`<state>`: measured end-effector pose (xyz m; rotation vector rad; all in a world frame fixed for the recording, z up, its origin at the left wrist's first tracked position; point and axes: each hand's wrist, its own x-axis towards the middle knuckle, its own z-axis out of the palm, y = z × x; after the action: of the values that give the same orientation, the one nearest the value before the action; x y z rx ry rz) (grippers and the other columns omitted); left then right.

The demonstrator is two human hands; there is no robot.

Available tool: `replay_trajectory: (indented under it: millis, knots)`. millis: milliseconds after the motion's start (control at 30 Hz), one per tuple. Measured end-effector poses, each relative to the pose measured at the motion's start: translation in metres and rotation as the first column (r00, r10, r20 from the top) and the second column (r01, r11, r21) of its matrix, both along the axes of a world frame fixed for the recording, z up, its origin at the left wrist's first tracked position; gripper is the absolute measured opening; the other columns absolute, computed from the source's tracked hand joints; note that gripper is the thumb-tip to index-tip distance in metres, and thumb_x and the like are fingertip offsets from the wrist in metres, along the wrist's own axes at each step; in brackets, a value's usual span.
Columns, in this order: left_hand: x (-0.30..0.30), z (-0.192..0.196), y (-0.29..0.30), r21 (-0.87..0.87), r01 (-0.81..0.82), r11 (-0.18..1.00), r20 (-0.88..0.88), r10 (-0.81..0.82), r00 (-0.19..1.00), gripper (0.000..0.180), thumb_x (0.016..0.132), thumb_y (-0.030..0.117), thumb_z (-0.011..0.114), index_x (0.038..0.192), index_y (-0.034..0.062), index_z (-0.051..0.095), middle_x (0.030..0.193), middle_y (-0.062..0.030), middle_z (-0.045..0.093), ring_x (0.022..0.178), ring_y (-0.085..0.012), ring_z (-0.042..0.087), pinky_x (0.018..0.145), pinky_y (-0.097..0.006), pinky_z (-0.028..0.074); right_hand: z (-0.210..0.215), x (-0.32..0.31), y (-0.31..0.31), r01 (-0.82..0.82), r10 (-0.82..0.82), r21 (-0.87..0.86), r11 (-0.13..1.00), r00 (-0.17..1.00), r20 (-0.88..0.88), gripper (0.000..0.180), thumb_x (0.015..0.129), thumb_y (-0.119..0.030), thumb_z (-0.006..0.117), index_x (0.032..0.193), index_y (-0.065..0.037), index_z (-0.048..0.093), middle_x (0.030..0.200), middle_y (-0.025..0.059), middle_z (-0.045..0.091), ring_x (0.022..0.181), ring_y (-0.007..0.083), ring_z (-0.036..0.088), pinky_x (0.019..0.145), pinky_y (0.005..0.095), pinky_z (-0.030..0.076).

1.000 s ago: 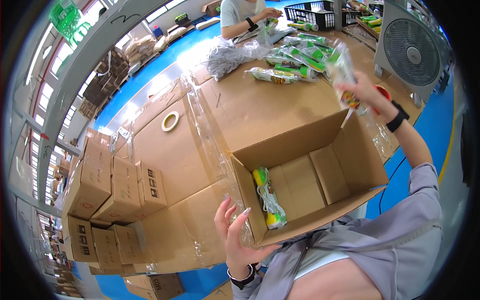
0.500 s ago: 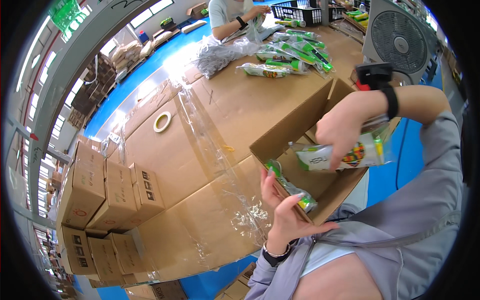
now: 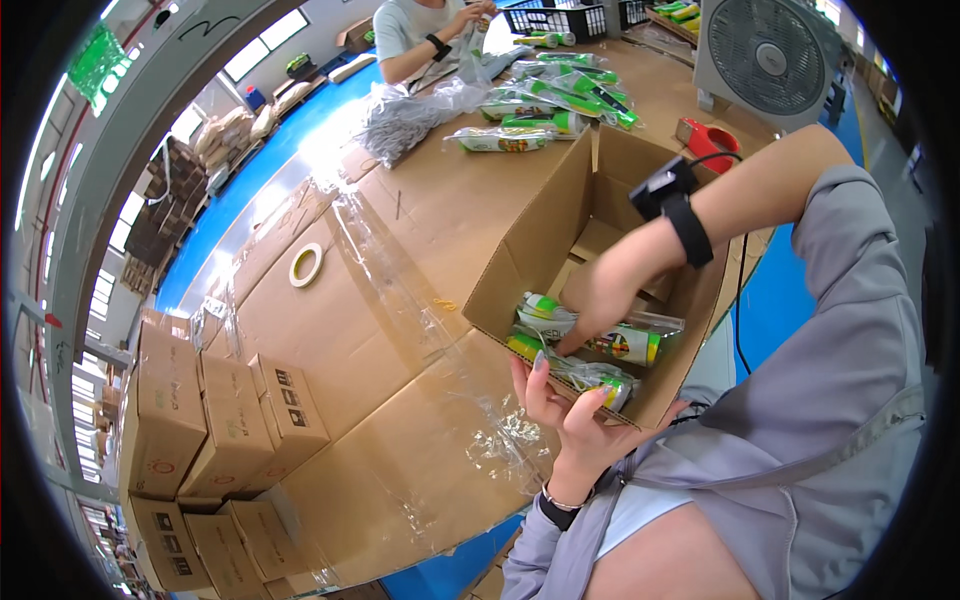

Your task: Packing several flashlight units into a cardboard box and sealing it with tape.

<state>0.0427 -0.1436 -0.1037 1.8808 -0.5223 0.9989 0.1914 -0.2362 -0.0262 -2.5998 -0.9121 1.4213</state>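
Observation:
An open cardboard box (image 3: 530,225) stands tilted at the table's near right edge. My left hand (image 3: 590,430) grips its near wall, fingertips over the rim. Inside, against that near wall, lies a green-and-white tube in a clear bag (image 3: 610,387). My right hand (image 3: 610,290) reaches down into the box, its fingers closed over a second bagged tube (image 3: 630,343), which lies alongside the first. The undersides of the right fingers are partly hidden. A small black device is strapped at my right wrist.
More bagged tubes (image 3: 570,95) lie in a heap beyond the box, beside crumpled clear bags (image 3: 410,120). Another person (image 3: 420,40) handles a bag at the far side. A tape roll (image 3: 306,265), stacked closed cartons (image 3: 235,425), a red tape dispenser (image 3: 708,140) and a fan (image 3: 765,60) surround the work area.
My right hand has lowered the second bagged tube from above the box opening to beside the first one. My left hand still holds the box. The view has shifted slightly.

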Motion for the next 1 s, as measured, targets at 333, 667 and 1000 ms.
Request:
replay_trajectory:
  millis: [333,667,1000]
  knots:
    - [0.005,-0.002,0.007,0.023,0.055,0.998,-0.004,-0.055,0.998,0.093,0.052,0.052,0.089,0.116,0.0219,0.027,0.139,-0.0225,0.017,0.132,-0.0482,0.020,0.107,-0.059,0.022,-0.026,-0.006,-0.033,-0.126,0.128,0.355,0.926,0.992,0.016,0.047,0.065,-0.033,0.082,0.088,0.004,0.066,0.080,0.0187,0.067,0.077,0.0297,0.065,0.068,0.0367,0.049]
    - [0.007,-0.012,0.020,-0.164,-0.027,0.986,0.038,0.033,0.999,0.053,0.072,0.035,0.078,0.102,0.0220,0.036,0.126,-0.0152,0.031,0.130,-0.0495,0.025,0.107,-0.062,0.025,-0.042,-0.029,-0.030,-0.385,0.350,0.314,0.868,0.922,0.165,0.051,0.080,-0.042,0.067,0.084,0.009,0.066,0.085,0.0278,0.065,0.082,0.0415,0.063,0.075,0.0432,0.051]
    - [-0.023,-0.008,0.062,-0.183,-0.290,0.939,0.033,0.301,0.953,0.041,0.079,0.012,0.070,0.094,0.0205,0.034,0.111,-0.0125,0.040,0.120,-0.0428,0.044,0.093,-0.050,0.051,0.102,0.150,-0.131,-0.334,-0.724,0.852,0.404,0.453,0.521,0.027,0.088,-0.020,0.061,0.109,-0.004,0.061,0.084,0.0069,0.065,0.072,0.0137,0.062,0.065,0.0269,0.050]
